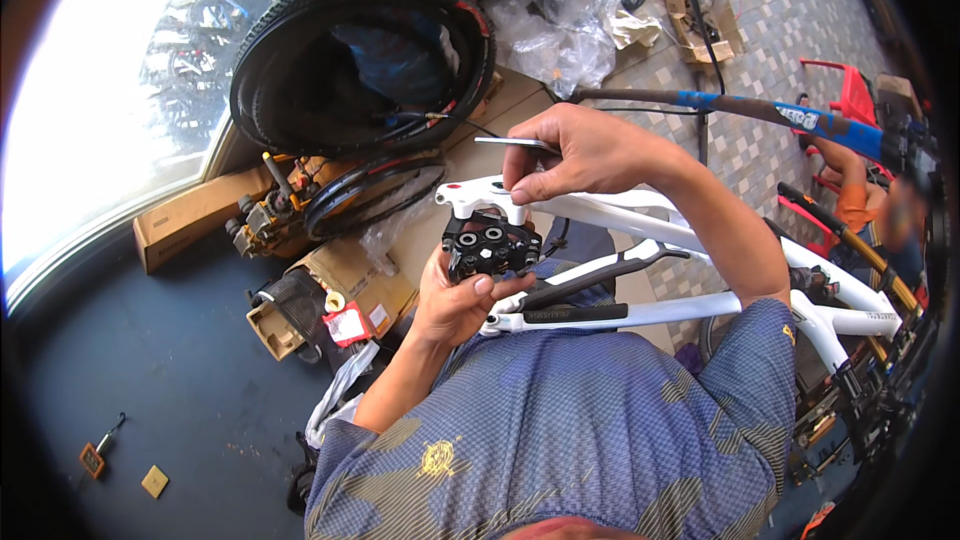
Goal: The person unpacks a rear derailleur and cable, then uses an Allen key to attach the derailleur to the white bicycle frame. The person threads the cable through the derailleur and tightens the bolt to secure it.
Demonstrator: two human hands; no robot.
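My left hand (452,305) grips a black brake caliper (492,245) from below, thumb along its near side. The caliper sits just under the mount end of a white bicycle frame (462,197); whether it touches the frame there, I cannot tell. Over that end, my right hand (575,155) is closed, with a thin grey metal bar that looks like a hex key (505,142) sticking out leftward from its fingers. Thumb and index fingertip rest by a dark hole on the frame's upper face. A black guard (575,314) covers part of the frame's lower tube.
Bicycle tyres (250,80) are stacked beyond my hands. Cardboard boxes (345,280) and a wheel rim (370,190) lie to the left. A blue and black tube (740,108) crosses at the far right. Someone in orange shorts (852,202) sits beside a red chair (853,95).
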